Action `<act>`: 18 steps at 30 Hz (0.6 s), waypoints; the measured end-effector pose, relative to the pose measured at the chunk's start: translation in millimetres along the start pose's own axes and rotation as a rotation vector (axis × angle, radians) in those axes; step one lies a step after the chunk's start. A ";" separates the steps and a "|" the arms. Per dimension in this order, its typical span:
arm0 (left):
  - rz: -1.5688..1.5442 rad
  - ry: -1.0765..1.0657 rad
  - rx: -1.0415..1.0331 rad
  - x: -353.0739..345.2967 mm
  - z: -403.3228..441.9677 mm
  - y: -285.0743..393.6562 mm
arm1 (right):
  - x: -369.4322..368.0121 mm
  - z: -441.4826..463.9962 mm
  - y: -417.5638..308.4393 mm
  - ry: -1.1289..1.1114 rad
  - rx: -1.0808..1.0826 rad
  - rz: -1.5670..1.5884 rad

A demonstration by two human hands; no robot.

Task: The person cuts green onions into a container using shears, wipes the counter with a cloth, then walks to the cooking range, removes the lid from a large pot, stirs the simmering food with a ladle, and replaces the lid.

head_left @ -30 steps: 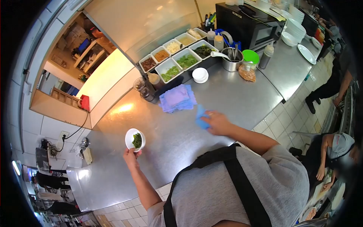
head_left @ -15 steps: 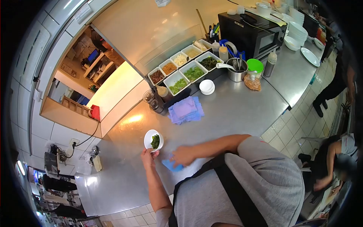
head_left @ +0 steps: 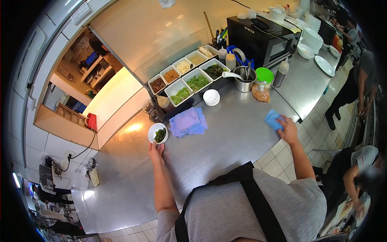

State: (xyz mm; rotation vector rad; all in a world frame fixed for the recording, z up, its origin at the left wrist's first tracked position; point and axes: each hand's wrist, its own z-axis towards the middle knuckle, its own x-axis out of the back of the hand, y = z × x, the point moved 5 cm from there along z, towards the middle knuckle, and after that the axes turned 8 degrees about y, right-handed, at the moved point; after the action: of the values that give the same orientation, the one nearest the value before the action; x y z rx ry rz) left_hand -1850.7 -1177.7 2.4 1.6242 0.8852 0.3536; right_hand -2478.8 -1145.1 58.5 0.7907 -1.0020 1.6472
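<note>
My left hand (head_left: 156, 152) grips the near rim of a small white bowl (head_left: 152, 134) with dark leafy greens (head_left: 160, 135) inside. The bowl is beside a stack of folded purple cloths (head_left: 188, 122). Out at the counter's right edge, my right hand (head_left: 288, 129) has its fingers on a blue cloth (head_left: 273, 119) against the steel surface. Behind the purple cloths stands a rack of white containers with chopped greens (head_left: 180, 95), leaves and other toppings. A short stack of small white dishes (head_left: 211, 97) sits in front of it.
On the steel counter (head_left: 229, 137) are a metal pot with utensils (head_left: 246, 84), a green-lidded tub (head_left: 265, 75), a bag of brown bits (head_left: 261, 93) and a squeeze bottle (head_left: 281, 72). A black microwave (head_left: 258, 42) stands behind. Co-workers are at the right, one nearby (head_left: 352, 177).
My right hand has swept the blue cloth from near my body to the counter's right edge. My left hand has moved the bowl farther from me, beside the purple cloths.
</note>
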 end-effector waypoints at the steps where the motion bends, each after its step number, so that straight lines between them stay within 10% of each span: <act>1: -0.060 -0.009 -0.015 -1.3 -7.1 0.9 | -1.3 4.2 31.5 0.055 -0.056 -0.054; 5: -0.058 0.038 -0.115 26.1 -14.4 -14.6 | 16.6 36.2 93.1 -0.015 -0.573 -0.201; 8: 0.096 0.051 -0.230 49.5 -34.5 -16.9 | 36.8 50.3 65.0 0.085 -0.577 -0.160; 15: 0.176 0.082 -0.361 70.6 -72.0 -18.3 | -54.9 20.4 -136.0 -0.122 0.249 0.066; 18: 0.200 0.131 -0.366 70.6 -67.1 -24.4 | -66.3 42.3 -175.2 -0.129 0.239 0.073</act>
State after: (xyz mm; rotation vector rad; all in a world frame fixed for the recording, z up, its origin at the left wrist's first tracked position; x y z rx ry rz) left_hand -1856.5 -1079.8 -19.5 1.3607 0.7063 0.7262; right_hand -2291.0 -1185.1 61.1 1.0409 -0.9422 1.8202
